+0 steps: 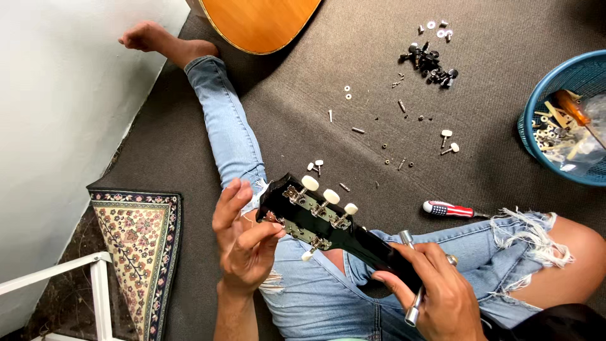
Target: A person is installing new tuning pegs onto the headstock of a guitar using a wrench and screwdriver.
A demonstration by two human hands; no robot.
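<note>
A black guitar headstock [315,218] with chrome tuners and cream knobs lies over my lap. My left hand [243,243] pinches a tuner on its lower left side. My right hand [439,290] grips the neck just below the headstock, with a chrome socket wrench [413,309] held under the fingers. The rest of the neck is hidden by my right hand.
Small screws, washers and tuner parts [429,63] lie scattered on the grey carpet [505,126]. A striped-handle screwdriver [449,209] rests by my knee. A blue basket [536,107] of parts stands at right. A guitar body [262,22] lies at top; a patterned rug [139,246] at left.
</note>
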